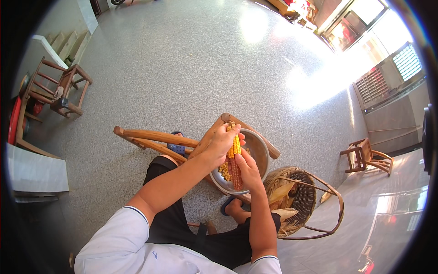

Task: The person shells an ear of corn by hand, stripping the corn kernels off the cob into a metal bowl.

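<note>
My left hand point(221, 142) is closed around an ear of corn point(235, 148) with yellow kernels on it. Just below, my right hand point(247, 171) is closed on a reddish stripped corncob point(236, 179), its thumb pressed near the lower end of the yellow ear. The two pieces meet end to end or overlap; which one is hard to tell. Both hands are over a round metal basin point(263, 150), where loose yellow corn kernels point(224, 171) lie at the left side. Part of the basin's inside is hidden by my hands.
The basin rests by a wooden frame point(155, 135) with long bars. At my right stands a woven basket point(306, 201) with a tall handle, holding husks point(280, 193). Small wooden chairs stand at the left point(68, 89) and right point(363, 155). Sunlight glares on the speckled floor point(182, 68).
</note>
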`<state>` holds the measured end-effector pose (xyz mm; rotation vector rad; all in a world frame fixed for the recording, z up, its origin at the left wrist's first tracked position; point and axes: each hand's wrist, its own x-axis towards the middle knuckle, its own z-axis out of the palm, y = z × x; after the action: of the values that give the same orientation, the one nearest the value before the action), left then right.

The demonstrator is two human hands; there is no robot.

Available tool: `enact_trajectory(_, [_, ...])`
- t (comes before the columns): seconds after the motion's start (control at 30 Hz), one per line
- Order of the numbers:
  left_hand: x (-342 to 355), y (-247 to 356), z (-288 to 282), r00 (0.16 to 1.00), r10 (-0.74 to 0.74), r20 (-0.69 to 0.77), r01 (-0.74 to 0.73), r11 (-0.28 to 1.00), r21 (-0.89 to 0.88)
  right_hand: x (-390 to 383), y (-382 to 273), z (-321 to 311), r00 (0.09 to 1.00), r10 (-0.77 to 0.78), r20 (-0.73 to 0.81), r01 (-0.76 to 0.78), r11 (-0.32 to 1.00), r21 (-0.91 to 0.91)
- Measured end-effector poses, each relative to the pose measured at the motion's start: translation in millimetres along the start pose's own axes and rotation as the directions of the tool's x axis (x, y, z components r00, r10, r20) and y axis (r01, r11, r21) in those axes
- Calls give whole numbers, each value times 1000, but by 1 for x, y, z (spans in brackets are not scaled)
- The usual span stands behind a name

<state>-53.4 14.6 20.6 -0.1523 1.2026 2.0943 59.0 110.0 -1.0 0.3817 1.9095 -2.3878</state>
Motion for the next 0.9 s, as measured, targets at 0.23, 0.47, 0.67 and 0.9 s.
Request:
enact_trajectory(0.23, [3, -1, -2, 999, -21, 39, 25, 994, -107, 3, -1, -6, 996, 69, 58, -81, 965, 250])
enact_trajectory(0.47, [8, -8, -6, 999, -18, 37, 22, 993, -116, 3, -3, 3, 997, 71, 2, -71, 987, 147])
enact_trajectory(0.67, [8, -9, -4, 1000, -6, 17, 6, 999, -48, 4, 5, 1, 1000, -4, 7, 4, 1000, -5])
enact_trajectory(0.9, [4, -2, -2, 1000, -23, 1, 23, 1000, -2, 2, 4, 2, 1000, 3, 28, -3, 1000, 12])
